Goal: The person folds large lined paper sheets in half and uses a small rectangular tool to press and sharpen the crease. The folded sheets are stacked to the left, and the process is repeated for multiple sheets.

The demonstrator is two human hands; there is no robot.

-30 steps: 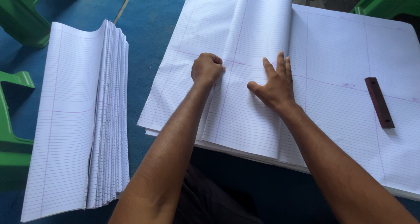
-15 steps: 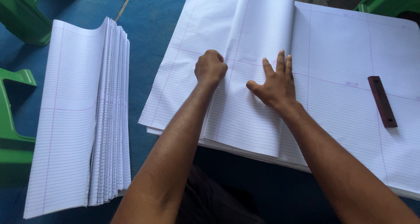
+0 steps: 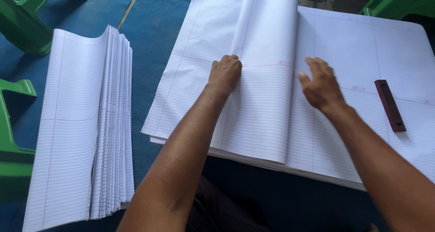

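Observation:
A folded ruled sheet (image 3: 263, 100) lies on a wide pile of large ruled sheets (image 3: 349, 46). My left hand (image 3: 225, 74) is a fist and presses on the left fold of that sheet. To its right, my right hand (image 3: 321, 84) hovers with fingers apart just past the folded sheet's free edge, and holds nothing. On the pile further right, near my right forearm, rests a dark red-brown bar (image 3: 389, 105).
A stack of folded ruled sheets (image 3: 77, 132) stands at the left on a blue mat (image 3: 149, 28). Green plastic furniture legs (image 3: 20, 23) are at the far left and another green piece (image 3: 398, 1) at the top right.
My right hand has lifted off the folded sheet and moved to the right, toward the bar. The left fist has stayed pressed on the fold.

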